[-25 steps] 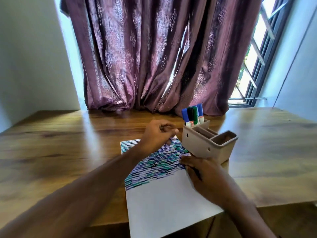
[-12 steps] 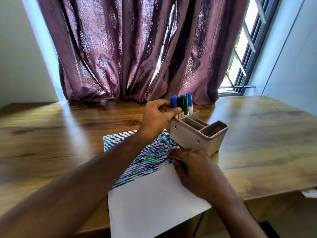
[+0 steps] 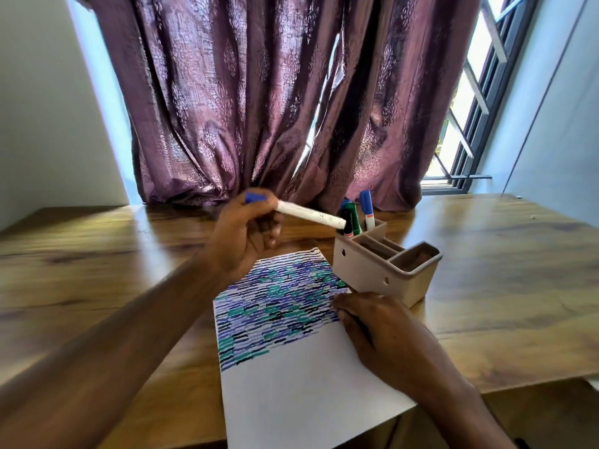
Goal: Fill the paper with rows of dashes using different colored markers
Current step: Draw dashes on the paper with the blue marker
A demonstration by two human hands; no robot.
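Observation:
A white paper (image 3: 301, 377) lies on the wooden table (image 3: 97, 260), its far half covered with rows of blue, green and black dashes, its near half blank. My left hand (image 3: 246, 234) holds a white marker with a blue cap (image 3: 308, 214) in the air above the paper's far edge, the cap end in my fist and the barrel pointing right toward the holder. My right hand (image 3: 382, 335) rests flat on the paper's right edge. A beige marker holder (image 3: 382, 264) stands beside the paper's far right corner, with several capped markers (image 3: 356, 215) upright in its rear compartment.
A purple curtain (image 3: 259, 108) hangs behind the table, with a barred window (image 3: 470, 108) at the right. The holder's front compartments hold no markers. The paper's near edge overhangs the table's front edge.
My left hand reached to the holder, took hold of a blue-capped marker and lifted it out to the left. My right hand stayed on the paper.

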